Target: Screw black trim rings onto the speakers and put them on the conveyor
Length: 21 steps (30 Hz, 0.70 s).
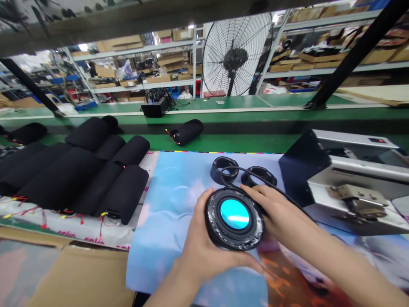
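Warehouse shelving [143, 47] and a standing fan [236, 53] filled the background behind a green conveyor belt [223, 143]. On the printed blue sheet [172, 192] covering the bench, the left hand [200, 249] cupped a round black speaker driver [234, 218] from below and the side, while the right hand [276, 213] clasped its far edge; both held it just above the sheet. Two black rings [224, 168] lay just behind it. Black fabric-covered cylinders [96, 179] lay to the left, and a metal machine [348, 192] stood to the right.
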Each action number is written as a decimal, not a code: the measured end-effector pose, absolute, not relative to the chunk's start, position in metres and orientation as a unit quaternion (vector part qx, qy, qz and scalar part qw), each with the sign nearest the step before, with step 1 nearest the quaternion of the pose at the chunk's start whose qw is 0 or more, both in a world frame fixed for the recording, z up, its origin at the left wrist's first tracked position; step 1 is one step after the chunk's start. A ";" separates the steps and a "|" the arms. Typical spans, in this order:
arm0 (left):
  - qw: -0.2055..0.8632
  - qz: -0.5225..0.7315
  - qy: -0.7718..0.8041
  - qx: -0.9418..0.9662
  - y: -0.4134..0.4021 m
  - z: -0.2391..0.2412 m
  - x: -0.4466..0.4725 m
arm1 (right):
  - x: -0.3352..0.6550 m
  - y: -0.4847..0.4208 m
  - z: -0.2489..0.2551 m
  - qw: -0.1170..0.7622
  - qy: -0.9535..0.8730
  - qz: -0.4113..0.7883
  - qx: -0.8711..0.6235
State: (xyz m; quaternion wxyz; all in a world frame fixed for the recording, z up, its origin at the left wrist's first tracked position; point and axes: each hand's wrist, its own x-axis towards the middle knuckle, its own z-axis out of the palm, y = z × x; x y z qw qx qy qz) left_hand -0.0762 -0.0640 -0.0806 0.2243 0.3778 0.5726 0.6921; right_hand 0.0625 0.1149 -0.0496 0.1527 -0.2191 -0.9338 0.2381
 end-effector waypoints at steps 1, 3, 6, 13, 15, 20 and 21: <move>0.219 0.692 0.580 0.370 -0.063 -0.080 -0.071 | 0.067 0.112 -0.052 0.182 -0.934 0.223 -0.212; 0.205 0.693 0.586 0.366 -0.061 -0.080 -0.059 | 0.076 0.100 -0.056 0.259 -0.926 0.200 -0.189; 0.160 0.682 0.601 0.384 -0.060 -0.080 -0.041 | 0.085 0.074 -0.064 0.384 -0.873 0.241 -0.180; 0.113 0.642 0.614 0.445 -0.064 -0.084 -0.039 | 0.077 0.048 -0.080 0.446 -0.812 0.315 -0.206; 0.095 0.647 0.605 0.454 -0.063 -0.085 -0.044 | 0.077 0.049 -0.081 0.449 -0.810 0.319 -0.203; 0.065 0.652 0.610 0.445 -0.061 -0.089 -0.045 | 0.079 0.049 -0.082 0.452 -0.807 0.325 -0.197; 0.065 0.657 0.606 0.443 -0.061 -0.090 -0.045 | 0.079 0.049 -0.082 0.450 -0.807 0.328 -0.195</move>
